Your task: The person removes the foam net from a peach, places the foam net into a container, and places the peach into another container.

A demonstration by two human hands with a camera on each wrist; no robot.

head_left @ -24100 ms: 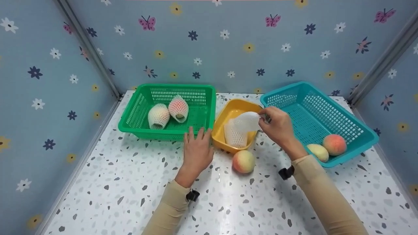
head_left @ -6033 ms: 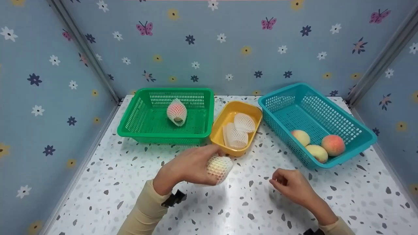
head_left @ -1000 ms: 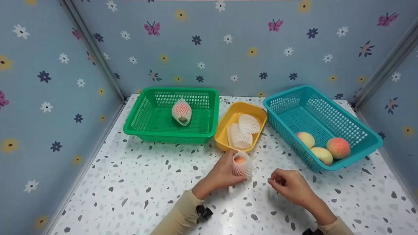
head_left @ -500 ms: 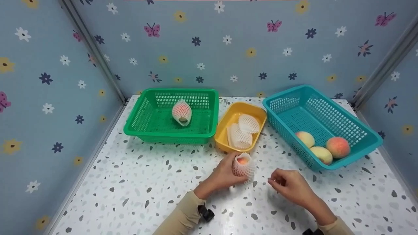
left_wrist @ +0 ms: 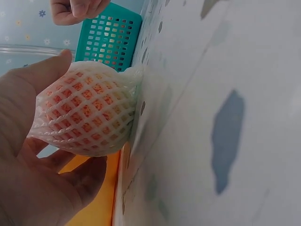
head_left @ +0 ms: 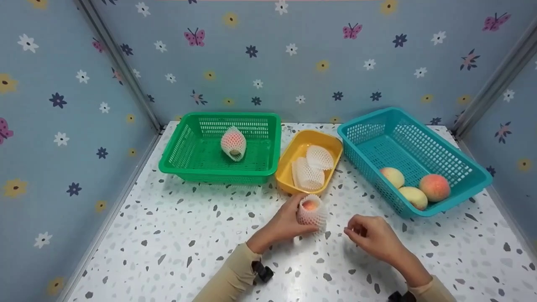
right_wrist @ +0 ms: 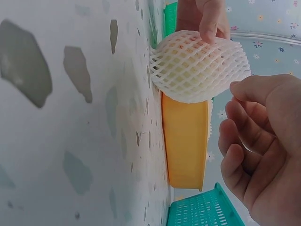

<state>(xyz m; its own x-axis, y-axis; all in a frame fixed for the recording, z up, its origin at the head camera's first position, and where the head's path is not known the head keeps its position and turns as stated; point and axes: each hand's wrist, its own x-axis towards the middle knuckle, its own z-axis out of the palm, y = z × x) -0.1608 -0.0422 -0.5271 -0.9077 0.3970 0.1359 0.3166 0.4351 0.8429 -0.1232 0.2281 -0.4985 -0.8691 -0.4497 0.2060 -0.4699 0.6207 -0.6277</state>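
Note:
My left hand [head_left: 289, 219] grips a peach in a white foam net [head_left: 312, 214], thumb on the near side and fingers behind. The net's open end faces up, with the peach's reddish top showing inside. In the left wrist view, the netted peach [left_wrist: 89, 110] stands close against the table. My right hand [head_left: 375, 238] rests to its right, fingers loosely curled and holding nothing. The right wrist view has this right hand [right_wrist: 263, 141] a short way from the net [right_wrist: 200, 66]. Another netted peach [head_left: 233, 144] lies in the green basket [head_left: 218, 173].
Behind the held peach, a yellow tray [head_left: 289, 161] contains several empty foam nets [head_left: 310, 174]. At the right, a blue basket [head_left: 365, 163] holds three bare peaches [head_left: 434, 188]. Flower-patterned walls [head_left: 268, 63] enclose the speckled table [head_left: 168, 251].
Since the oldest frame, a third net lies in the tray, a third bare peach in the blue basket. One netted peach left the green basket; my left hand has turned it upright, farther right.

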